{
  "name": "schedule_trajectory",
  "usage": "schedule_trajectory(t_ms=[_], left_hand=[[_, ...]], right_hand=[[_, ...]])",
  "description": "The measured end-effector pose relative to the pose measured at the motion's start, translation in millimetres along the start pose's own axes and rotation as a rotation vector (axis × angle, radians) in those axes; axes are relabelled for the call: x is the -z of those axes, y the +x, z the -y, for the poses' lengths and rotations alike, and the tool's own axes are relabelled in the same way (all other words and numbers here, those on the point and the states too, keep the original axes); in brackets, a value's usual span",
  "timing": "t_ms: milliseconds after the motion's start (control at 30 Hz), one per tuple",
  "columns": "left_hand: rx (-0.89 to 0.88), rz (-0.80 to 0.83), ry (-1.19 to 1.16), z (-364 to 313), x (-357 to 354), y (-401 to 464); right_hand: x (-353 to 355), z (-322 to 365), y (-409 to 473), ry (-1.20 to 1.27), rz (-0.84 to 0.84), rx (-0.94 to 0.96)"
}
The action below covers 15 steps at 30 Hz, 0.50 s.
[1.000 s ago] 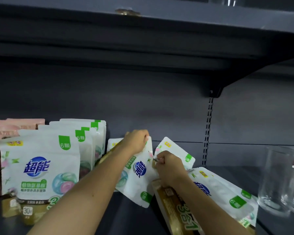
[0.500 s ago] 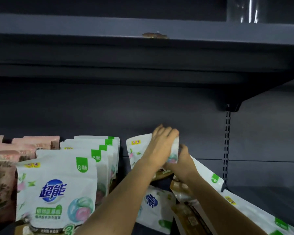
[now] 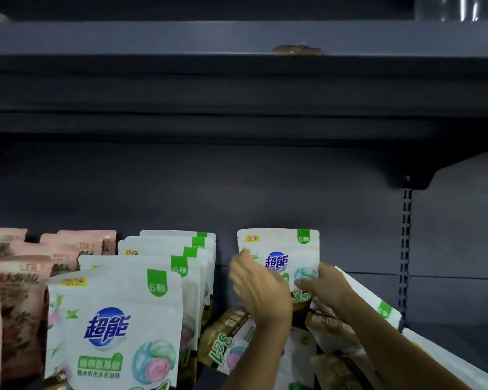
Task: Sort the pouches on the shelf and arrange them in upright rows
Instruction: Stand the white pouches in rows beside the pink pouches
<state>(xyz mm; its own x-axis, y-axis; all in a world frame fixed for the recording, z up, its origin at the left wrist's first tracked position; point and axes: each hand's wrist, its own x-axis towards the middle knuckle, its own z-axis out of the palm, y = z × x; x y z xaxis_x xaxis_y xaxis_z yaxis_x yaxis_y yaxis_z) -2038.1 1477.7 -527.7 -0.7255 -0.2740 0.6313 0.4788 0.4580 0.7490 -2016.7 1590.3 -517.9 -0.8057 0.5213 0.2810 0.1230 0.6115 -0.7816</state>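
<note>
A white pouch (image 3: pixel 279 246) with a blue logo and green tab stands upright near the shelf's back wall. My right hand (image 3: pixel 326 285) grips its right edge. My left hand (image 3: pixel 258 288) is open and blurred in front of its left side; whether it touches the pouch I cannot tell. Left of them, a row of the same white pouches (image 3: pixel 116 319) stands upright, front to back. Pink pouches (image 3: pixel 20 285) stand in rows at the far left. Other white pouches lie tumbled (image 3: pixel 231 344) below my hands, and one leans at the right (image 3: pixel 378 308).
The dark shelf board above (image 3: pixel 237 38) overhangs the work area, with a brown mark on its front edge. A slotted upright (image 3: pixel 404 249) and bracket sit at the right of the back wall. Glassware (image 3: pixel 448 7) stands on the upper shelf.
The pouch held flat and tilted earlier now stands upright, facing me. My left hand has come off its top and dropped to its left side. The view has shifted up and left.
</note>
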Motion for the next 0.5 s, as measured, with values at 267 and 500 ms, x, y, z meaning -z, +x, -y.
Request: schedule_trajectory(t_ms=[267, 500], left_hand=[[0.458, 0.450, 0.027, 38.7, -2.7, 9.4], [0.289, 0.518, 0.235, 47.4, 0.1, 11.3]], right_hand=[[-11.4, -2.5, 3.9, -0.153, 0.054, 0.047], [-7.6, -8.9, 0.7, -0.686, -0.030, 0.036]])
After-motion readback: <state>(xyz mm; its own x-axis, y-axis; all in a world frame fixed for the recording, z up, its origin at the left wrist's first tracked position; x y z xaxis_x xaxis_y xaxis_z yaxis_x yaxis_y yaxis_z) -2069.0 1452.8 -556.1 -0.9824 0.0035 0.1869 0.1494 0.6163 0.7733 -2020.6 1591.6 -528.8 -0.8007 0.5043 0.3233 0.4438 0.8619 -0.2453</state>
